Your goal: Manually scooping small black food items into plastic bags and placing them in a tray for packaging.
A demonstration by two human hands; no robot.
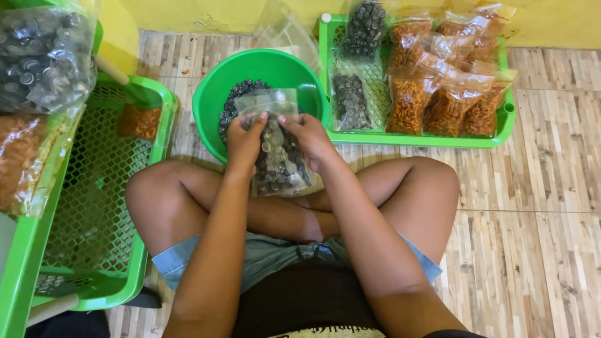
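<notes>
I sit cross-legged on the floor. My left hand (245,139) and my right hand (308,134) both grip a clear plastic bag (280,164) filled with small dark round snacks, holding it by its upper part above my shins. The bag's open top rises over the green bowl (299,80), which holds more of the dark round snacks (236,95) loose at its bottom.
A green mesh tray (418,138) at the back right holds several packed bags of orange snacks (447,106) and two bags of dark ones (350,101). A green mesh basket (100,206) stands at my left, with big snack bags (37,56) above it. Wood-pattern floor lies to the right.
</notes>
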